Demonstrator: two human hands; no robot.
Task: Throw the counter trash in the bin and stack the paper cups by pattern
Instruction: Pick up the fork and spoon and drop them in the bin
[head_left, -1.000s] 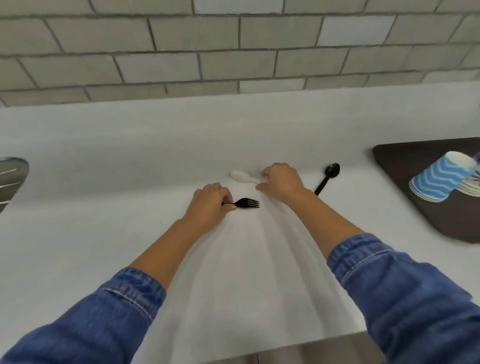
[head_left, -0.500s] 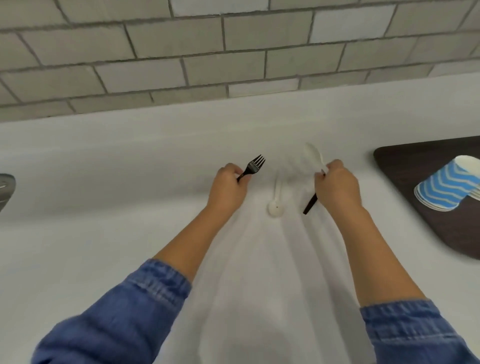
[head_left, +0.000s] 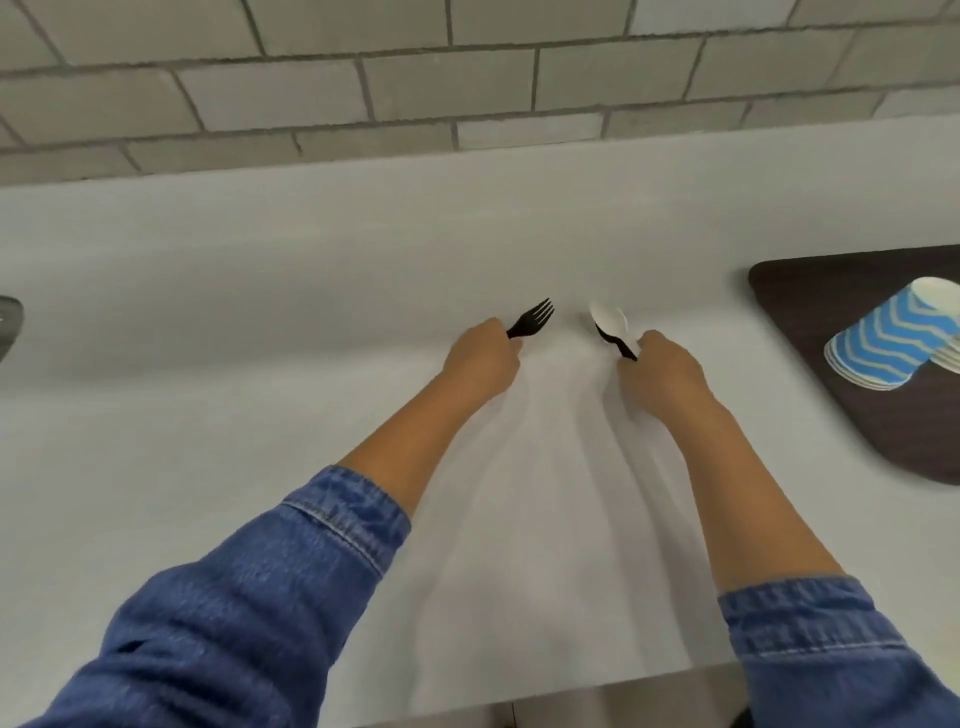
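Fork in left hand; 2 spoons in right hand; cups on tray.

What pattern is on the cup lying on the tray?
Blue and white zigzag stripes on the cup, head view.

I stand at a kitchen or break-room counter. The long, plain pale-grey countertop runs along a wall of grey rectangular tiles laid like bricks. At my far left a curved metal edge shows, perhaps a sink. On my right a dark brown tray holds blue-and-white zigzag paper cups lying on their side.
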